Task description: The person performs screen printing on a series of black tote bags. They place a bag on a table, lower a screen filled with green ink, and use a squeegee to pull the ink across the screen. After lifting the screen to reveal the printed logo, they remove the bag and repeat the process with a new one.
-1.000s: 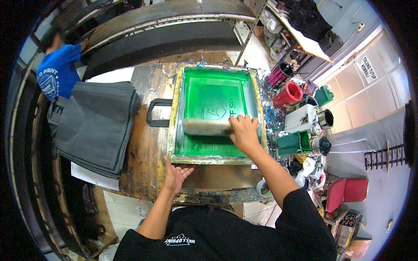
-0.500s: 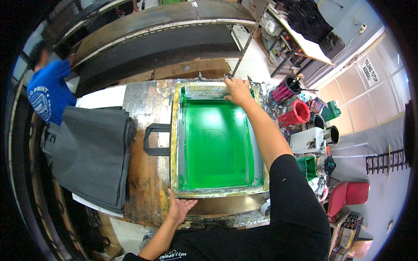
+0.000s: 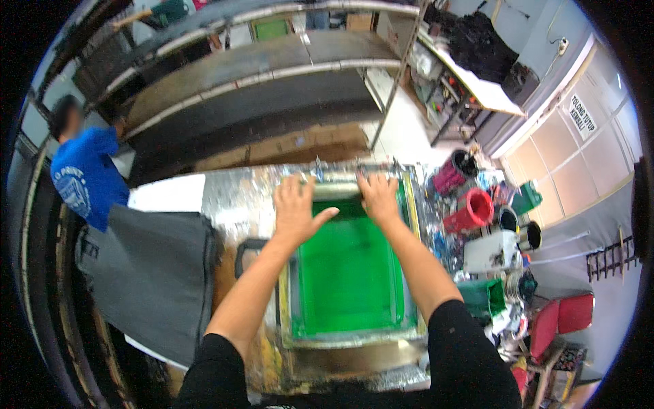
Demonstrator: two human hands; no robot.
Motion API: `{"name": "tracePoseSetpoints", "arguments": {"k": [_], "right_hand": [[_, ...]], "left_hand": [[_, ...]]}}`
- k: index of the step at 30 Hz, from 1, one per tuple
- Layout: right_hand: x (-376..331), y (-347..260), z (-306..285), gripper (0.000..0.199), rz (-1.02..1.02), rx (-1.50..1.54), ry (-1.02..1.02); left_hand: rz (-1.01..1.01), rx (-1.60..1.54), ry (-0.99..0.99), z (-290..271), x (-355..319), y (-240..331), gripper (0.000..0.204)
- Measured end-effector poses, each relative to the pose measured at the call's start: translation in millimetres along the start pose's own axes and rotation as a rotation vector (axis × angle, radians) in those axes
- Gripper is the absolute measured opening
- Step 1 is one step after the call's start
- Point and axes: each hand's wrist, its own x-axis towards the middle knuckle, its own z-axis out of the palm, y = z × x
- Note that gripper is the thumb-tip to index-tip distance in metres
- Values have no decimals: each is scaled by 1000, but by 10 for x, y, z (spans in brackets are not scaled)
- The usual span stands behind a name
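Seen from the head camera, two bare hands meet at one squeegee point(image 3: 336, 191) near the far end of one screen-printing frame point(image 3: 354, 340), set on a paint-stained worktable point(image 3: 228, 208). The frame encloses one bright green mesh panel point(image 3: 351, 286). One black strap point(image 3: 251, 242) shows at its left side. Farther left sits one stack of dark grey fabric point(image 3: 153, 273), its layers not countable here, with one co-worker in a blue shirt point(image 3: 85, 174) beyond it. Along the right stand one pink-and-black bucket point(image 3: 449, 176), one red tub point(image 3: 475, 208), one white container point(image 3: 492, 252) and one open green container point(image 3: 480, 296); one red chair point(image 3: 575, 313) stands past them.

The squeegee lies crosswise, its middle visible between the hands. The right hand point(image 3: 379, 199) grips its right part, fingers over the top. The left hand point(image 3: 295, 213) reaches its left end, thumb spread wide; whether it grips cannot be told.
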Motion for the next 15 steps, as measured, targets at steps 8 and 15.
{"name": "tracePoseSetpoints", "arguments": {"k": [8, 15], "right_hand": [[11, -17, -195, 58, 45, -34, -95], [-742, -239, -453, 49, -5, 31, -76]], "left_hand": [[69, -8, -2, 745, 209, -128, 52], [46, -36, -33, 411, -537, 148, 51]]}}
